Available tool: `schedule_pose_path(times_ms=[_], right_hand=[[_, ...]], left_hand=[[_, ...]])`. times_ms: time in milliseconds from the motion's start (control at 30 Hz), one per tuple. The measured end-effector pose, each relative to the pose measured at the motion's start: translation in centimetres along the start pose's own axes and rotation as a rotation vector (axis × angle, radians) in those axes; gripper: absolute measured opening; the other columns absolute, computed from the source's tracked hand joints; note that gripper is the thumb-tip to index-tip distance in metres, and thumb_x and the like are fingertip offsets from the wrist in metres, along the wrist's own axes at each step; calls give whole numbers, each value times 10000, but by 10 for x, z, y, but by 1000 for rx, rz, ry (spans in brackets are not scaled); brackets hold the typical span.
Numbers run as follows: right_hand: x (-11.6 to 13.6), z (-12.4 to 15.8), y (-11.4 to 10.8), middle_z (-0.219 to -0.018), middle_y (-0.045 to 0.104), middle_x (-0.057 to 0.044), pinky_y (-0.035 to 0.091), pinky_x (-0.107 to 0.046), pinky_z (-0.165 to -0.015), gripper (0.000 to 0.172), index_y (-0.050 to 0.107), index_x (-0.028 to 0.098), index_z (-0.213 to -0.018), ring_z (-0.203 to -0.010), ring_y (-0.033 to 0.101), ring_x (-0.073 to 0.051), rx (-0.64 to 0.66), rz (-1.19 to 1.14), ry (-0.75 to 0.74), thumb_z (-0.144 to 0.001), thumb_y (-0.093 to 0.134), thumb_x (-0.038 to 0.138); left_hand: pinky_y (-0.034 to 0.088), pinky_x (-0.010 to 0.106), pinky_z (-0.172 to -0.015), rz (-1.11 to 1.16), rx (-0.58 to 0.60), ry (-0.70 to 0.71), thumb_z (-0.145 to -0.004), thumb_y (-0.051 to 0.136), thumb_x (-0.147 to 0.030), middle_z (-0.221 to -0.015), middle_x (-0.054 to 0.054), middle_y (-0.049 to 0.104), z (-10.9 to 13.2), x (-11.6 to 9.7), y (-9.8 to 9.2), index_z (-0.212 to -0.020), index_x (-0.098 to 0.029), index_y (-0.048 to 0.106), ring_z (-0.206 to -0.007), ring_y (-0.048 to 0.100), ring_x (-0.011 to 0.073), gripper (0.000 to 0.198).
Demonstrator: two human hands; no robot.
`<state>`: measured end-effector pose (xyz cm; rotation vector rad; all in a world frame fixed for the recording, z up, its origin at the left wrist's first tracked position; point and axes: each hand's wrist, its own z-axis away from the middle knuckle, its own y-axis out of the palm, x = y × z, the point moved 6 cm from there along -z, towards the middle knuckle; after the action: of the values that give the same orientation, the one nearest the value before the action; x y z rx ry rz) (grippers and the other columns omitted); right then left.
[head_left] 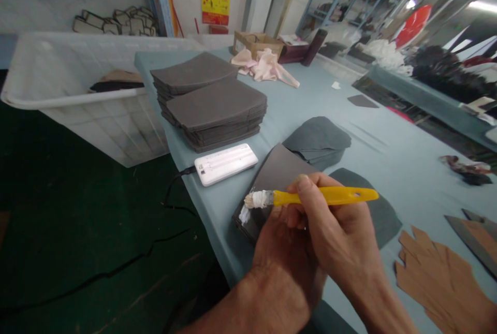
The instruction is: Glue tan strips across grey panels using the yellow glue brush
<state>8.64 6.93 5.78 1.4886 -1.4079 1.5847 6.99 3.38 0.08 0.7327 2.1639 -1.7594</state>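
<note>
- The right hand [334, 225] holds a yellow plastic-handled brush [326, 196], with the thumb on top of the handle and the other fingers curled close together beneath it, pinching it.
- The brush's white, clogged bristles [258, 199] sit over a dark grey flat sheet [272, 178], which lies near the table's left edge. A white smear [244, 215] marks the sheet's left corner, just below the bristles.
- The left hand [283, 266] lies below the right hand, against the sheet's near end. Its fingers are hidden, so I cannot tell whether they are spread or pressed together.
- A pale blue-grey covered table [407, 168] carries everything here.
- Two stacks of curved dark grey sheets [215, 106] stand beyond the hands, along the left edge.
- A white rectangular power bank [225, 162] with a black cable [174, 189] lies between those stacks and the brushed sheet.
- A pile of rounded grey pieces [316, 142] lies just beyond the brush.
- Tan cut-out shapes [438, 282] lie near the right edge.
- Crumpled pink fabric [264, 67] and a cardboard box [256, 41] sit at the far end.
</note>
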Motion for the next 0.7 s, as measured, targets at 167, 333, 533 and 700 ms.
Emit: schedule_pose_path(times_ms=[167, 333, 533, 700], right_hand=[[-3, -9, -1, -524, 597, 21, 449, -201, -449, 474, 617, 219, -656, -455, 566, -111, -56, 45, -62, -986, 686, 553], [-10, -19, -4, -518, 619, 34, 449, -196, -423, 382, 639, 217, -751, -413, 570, -113, -108, 85, -47, -992, 653, 512], [-9, -31, -10, -538, 648, 31, 460, -218, -468, 369, 656, 218, -796, -433, 580, -115, -149, 213, -104, -1011, 616, 515], [-11, -45, -11, -542, 657, 27, 427, -243, -477, 370, 670, 216, -813, -439, 568, -118, -156, 294, -112, -1009, 587, 519]], left_hand=[[379, 540, -1309, -96, -10, 33, -1054, 512, -303, -1597, 183, 566, 1, 2, 12, -1553, -58, 512, -1525, 482, 365, 555], [381, 466, -1314, -178, -137, 9, -1073, 490, -368, -1702, 156, 432, 10, 6, 17, -1636, -69, 386, -1579, 417, 318, 646], [349, 477, -1331, -43, -211, 10, -1069, 514, -434, -1715, 164, 401, 18, 8, 3, -1651, -86, 348, -1616, 348, 318, 699], [360, 504, -1322, 28, -129, 0, -1023, 607, -394, -1661, 193, 483, 19, 9, -1, -1564, -75, 479, -1589, 400, 339, 641]])
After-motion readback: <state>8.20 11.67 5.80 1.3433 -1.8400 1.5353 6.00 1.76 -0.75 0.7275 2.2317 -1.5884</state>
